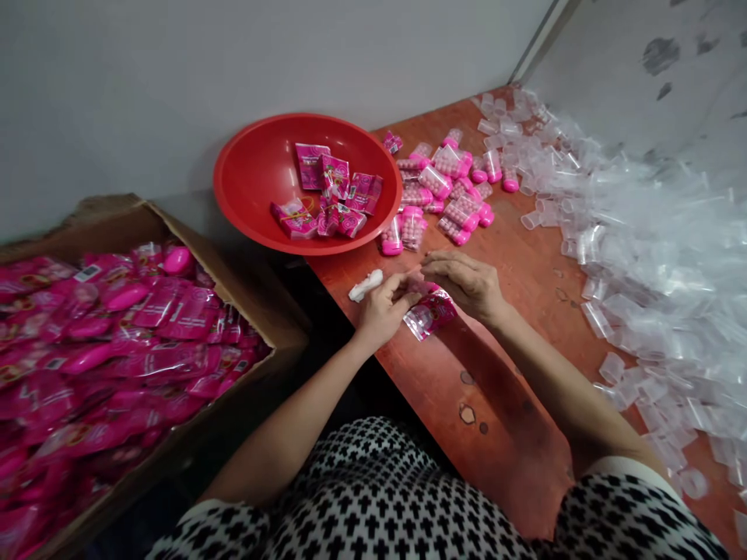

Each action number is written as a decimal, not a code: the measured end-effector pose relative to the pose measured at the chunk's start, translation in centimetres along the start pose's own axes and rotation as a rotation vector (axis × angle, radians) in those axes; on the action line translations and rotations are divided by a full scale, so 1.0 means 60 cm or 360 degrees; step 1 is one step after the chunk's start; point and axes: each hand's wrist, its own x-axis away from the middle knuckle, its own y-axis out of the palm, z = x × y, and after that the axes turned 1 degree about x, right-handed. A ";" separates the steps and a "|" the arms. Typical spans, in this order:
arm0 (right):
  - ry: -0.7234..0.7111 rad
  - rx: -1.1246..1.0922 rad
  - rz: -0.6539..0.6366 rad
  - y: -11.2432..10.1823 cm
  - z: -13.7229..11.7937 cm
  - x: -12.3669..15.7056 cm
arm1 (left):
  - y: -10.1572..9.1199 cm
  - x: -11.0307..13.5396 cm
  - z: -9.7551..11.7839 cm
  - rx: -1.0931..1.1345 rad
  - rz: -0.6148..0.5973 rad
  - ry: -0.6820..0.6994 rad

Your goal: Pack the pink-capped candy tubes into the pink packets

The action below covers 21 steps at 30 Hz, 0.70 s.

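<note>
A pink printed plastic packet (430, 317) with a clear lower part is between my hands, over the table. My left hand (382, 309) pinches its left side between thumb and fingers. My right hand (467, 284) curves over its upper right end, fingers held together. Something pale pink shows between the hands at the packet's top, mostly hidden by the fingers. A crumpled white piece (366, 285) lies just left of my left hand. Beyond my hands lies a group of clear bottles with pink caps (452, 183), filled with pink balls.
A red basin (250, 210) at the table's far left holds several pink packets (335, 177) and a yellow rubber band. A cardboard box (233, 280) full of filled pink packets (175, 311) stands left. Many clear plastic tubes (642, 257) cover the right side of the reddish table (525, 435).
</note>
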 end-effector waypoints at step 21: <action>0.0317 -0.0240 -0.0040 -0.007 0.004 0.020 | -0.001 0.004 0.008 -0.0100 -0.0088 0.0008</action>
